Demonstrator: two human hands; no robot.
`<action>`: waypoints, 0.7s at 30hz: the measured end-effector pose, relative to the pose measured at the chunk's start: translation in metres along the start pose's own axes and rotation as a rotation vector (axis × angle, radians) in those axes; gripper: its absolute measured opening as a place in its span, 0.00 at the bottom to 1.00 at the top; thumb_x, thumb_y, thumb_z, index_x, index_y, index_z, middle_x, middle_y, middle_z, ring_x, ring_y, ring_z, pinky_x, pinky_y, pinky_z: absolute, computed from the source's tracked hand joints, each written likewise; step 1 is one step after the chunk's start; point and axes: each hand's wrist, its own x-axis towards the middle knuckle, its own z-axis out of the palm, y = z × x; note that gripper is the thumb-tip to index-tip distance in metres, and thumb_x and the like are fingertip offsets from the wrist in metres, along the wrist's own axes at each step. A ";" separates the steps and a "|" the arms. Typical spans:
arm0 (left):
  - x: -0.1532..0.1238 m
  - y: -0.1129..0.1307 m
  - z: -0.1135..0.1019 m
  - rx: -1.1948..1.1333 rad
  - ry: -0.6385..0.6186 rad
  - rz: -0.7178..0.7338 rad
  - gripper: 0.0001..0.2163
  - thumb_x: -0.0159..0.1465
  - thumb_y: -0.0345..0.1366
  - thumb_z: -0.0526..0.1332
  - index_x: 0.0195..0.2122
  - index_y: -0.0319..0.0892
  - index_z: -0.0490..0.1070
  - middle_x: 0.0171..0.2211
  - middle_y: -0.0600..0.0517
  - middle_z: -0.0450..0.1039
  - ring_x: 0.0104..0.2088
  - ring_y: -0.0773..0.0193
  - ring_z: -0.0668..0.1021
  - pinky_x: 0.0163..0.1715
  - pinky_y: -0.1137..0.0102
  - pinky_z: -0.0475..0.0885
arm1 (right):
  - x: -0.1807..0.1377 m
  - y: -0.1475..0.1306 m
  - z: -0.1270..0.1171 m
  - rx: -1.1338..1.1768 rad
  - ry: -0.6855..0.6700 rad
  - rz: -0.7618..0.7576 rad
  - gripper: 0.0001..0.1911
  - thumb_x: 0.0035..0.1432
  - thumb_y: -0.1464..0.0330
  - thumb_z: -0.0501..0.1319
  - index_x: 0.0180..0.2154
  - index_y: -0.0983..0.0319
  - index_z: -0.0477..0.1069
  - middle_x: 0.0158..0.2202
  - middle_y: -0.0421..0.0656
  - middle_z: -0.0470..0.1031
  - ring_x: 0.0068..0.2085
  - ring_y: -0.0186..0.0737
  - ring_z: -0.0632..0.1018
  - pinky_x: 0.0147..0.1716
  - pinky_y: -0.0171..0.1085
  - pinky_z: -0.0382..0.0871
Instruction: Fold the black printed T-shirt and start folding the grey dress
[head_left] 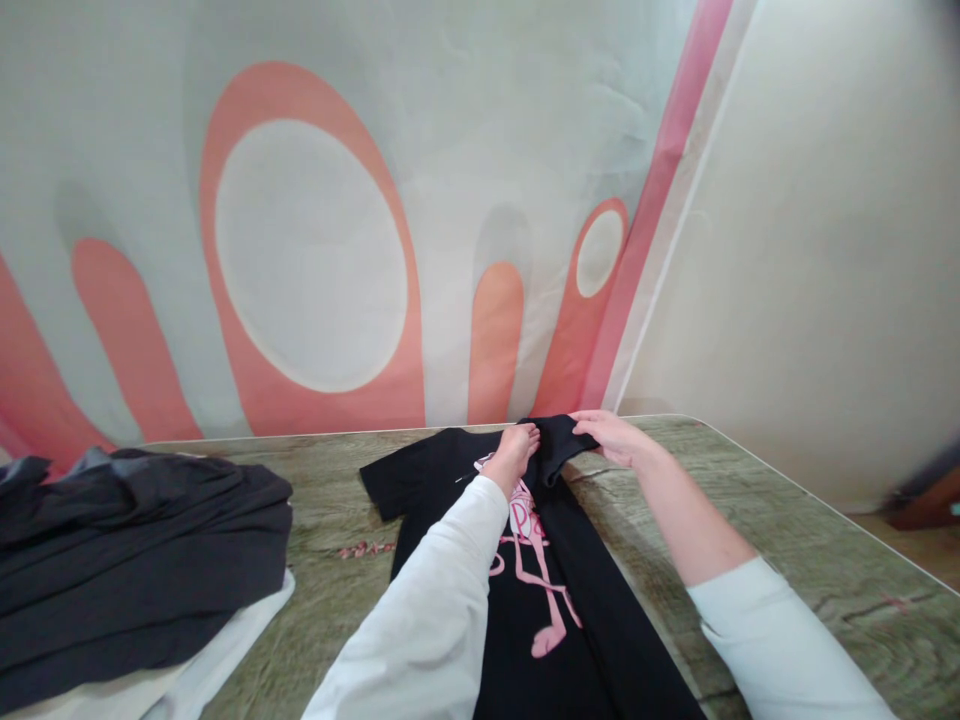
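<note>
A black T-shirt [442, 470] with a pink cartoon figure printed on its front lies spread on the table, its collar end toward the far edge. One sleeve points out to the left. The right side is folded inward in a long strip running down the shirt. My left hand [516, 452] is closed on the cloth near the shoulder, its fingertips partly hidden. With fingers and thumb together, my right hand [611, 437] holds the edge of the right sleeve, which is bent over near the shoulder. My left forearm covers part of the print.
A heap of dark clothes [150, 560] lies on the left of the wood-patterned table [322, 580], with white cloth [247, 630] beneath it. Behind the table's far edge hangs a backdrop [450, 150] with pink and orange shapes. A plain wall [810, 250] stands on the right.
</note>
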 end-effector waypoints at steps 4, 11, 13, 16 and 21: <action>0.003 -0.002 -0.005 -0.080 -0.053 0.000 0.11 0.61 0.27 0.51 0.44 0.36 0.67 0.53 0.41 0.64 0.52 0.63 0.69 0.50 0.72 0.64 | 0.002 0.001 0.004 0.066 -0.007 -0.004 0.15 0.43 0.79 0.56 0.34 0.64 0.75 0.26 0.41 0.77 0.25 0.32 0.73 0.22 0.28 0.66; -0.001 0.003 -0.018 -0.198 -0.163 0.010 0.17 0.64 0.37 0.48 0.54 0.41 0.60 0.56 0.44 0.61 0.48 0.63 0.72 0.45 0.68 0.68 | 0.009 0.009 0.016 0.123 -0.015 -0.045 0.14 0.48 0.78 0.57 0.37 0.63 0.74 0.33 0.43 0.78 0.33 0.34 0.75 0.30 0.30 0.70; -0.004 0.005 -0.020 -0.210 -0.182 0.005 0.21 0.65 0.42 0.45 0.58 0.43 0.54 0.56 0.44 0.61 0.43 0.62 0.75 0.42 0.66 0.71 | 0.009 0.010 0.023 0.116 -0.012 -0.062 0.13 0.49 0.77 0.57 0.37 0.62 0.74 0.34 0.43 0.77 0.34 0.35 0.76 0.31 0.31 0.71; -0.007 0.009 -0.022 -0.182 -0.174 0.030 0.29 0.63 0.52 0.42 0.62 0.45 0.43 0.55 0.44 0.61 0.39 0.60 0.76 0.37 0.65 0.72 | 0.006 0.011 0.038 0.154 -0.043 -0.078 0.12 0.51 0.77 0.56 0.38 0.63 0.73 0.36 0.44 0.77 0.37 0.36 0.76 0.33 0.32 0.72; -0.007 0.019 -0.031 -0.024 -0.164 0.047 0.35 0.61 0.58 0.34 0.62 0.39 0.45 0.52 0.41 0.64 0.41 0.57 0.76 0.37 0.66 0.70 | -0.002 0.011 0.054 0.318 -0.264 -0.083 0.16 0.50 0.79 0.58 0.43 0.63 0.70 0.41 0.44 0.75 0.40 0.34 0.76 0.43 0.34 0.71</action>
